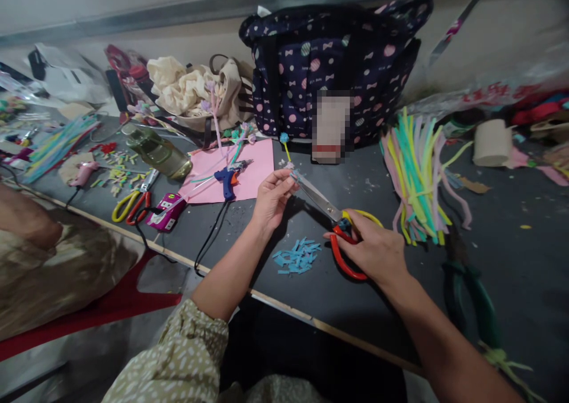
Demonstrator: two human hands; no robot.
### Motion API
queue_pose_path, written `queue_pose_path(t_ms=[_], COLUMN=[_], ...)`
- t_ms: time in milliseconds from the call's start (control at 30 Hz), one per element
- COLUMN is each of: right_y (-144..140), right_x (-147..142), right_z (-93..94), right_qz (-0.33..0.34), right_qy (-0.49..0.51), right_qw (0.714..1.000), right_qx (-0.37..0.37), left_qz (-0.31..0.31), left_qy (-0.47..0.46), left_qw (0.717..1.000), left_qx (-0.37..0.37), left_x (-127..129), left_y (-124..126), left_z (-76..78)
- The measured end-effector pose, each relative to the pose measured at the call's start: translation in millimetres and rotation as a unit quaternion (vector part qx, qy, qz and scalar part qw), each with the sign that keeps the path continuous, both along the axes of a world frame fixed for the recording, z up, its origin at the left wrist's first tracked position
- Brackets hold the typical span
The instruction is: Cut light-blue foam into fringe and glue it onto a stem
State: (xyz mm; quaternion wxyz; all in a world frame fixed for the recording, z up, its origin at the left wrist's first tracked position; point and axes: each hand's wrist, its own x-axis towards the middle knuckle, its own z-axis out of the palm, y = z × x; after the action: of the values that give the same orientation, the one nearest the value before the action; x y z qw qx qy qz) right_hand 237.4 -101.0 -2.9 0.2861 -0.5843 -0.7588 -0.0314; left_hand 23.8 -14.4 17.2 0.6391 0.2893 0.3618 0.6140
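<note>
My left hand is closed in a pinch, with a small bluish bit, seemingly pipe cleaner, at its fingertips. The blade tips of the scissors reach right up to those fingers. My right hand grips the scissors by their red and yellow handles. Below the blades, a small pile of cut blue pipe cleaner pieces lies on the dark table. Just beyond my left hand is a small blue pom-like head on a yellow stem; whether my fingers touch it, I cannot tell.
Right of my hands lie a pipe cleaner bundle and green-handled pliers. Leftward are a blue glue gun on pink paper, a bottle and other scissors. A patterned bag stands behind. Another person's arm is at left.
</note>
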Motion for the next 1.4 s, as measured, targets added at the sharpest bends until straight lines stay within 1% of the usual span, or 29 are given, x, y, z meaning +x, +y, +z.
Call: queue_pose_path(t_ms=[133,367,533,700,800,967,1200,1400], right_y=[-0.4,-0.2,0.4,-1.0,-1.4,-0.9,-0.5,0.8], right_x=[-0.1,0.0,-0.4,-0.6,-1.4,-2.1,-0.4,-1.1], right_z=[0.0,1.9,1.7,0.8,1.7,1.4,-0.6,-1.6], right_qz=[-0.003,-0.009,-0.018,-0.022,-0.016,-0.006,-0.010,-0.020], right_qy=[-0.002,0.000,-0.015,-0.014,-0.005,-0.006,-0.012,-0.025], right_qw=[1.000,1.000,1.000,1.000,1.000,1.000,1.000,0.999], right_qx=[-0.009,-0.012,-0.007,-0.008,-0.015,0.007,0.022,0.033], left_qz=[0.007,0.003,0.015,0.031,0.032,0.020,0.013,0.011], left_qy=[0.012,-0.007,0.018,0.043,0.031,0.010,-0.008,-0.011], left_qw=[1.000,1.000,1.000,0.999,0.999,1.000,1.000,1.000], left_qx=[-0.008,0.002,0.011,0.003,0.009,0.016,-0.009,-0.004], left_x=[0.2,1.1,1.6,1.6,1.2,1.8,4.1,2.0], left_y=[-0.3,-1.0,0.1,1.3,1.6,1.0,-0.2,0.3], left_z=[0.8,3.4,1.6,-0.3,-1.6,-3.6,-0.4,-1.0])
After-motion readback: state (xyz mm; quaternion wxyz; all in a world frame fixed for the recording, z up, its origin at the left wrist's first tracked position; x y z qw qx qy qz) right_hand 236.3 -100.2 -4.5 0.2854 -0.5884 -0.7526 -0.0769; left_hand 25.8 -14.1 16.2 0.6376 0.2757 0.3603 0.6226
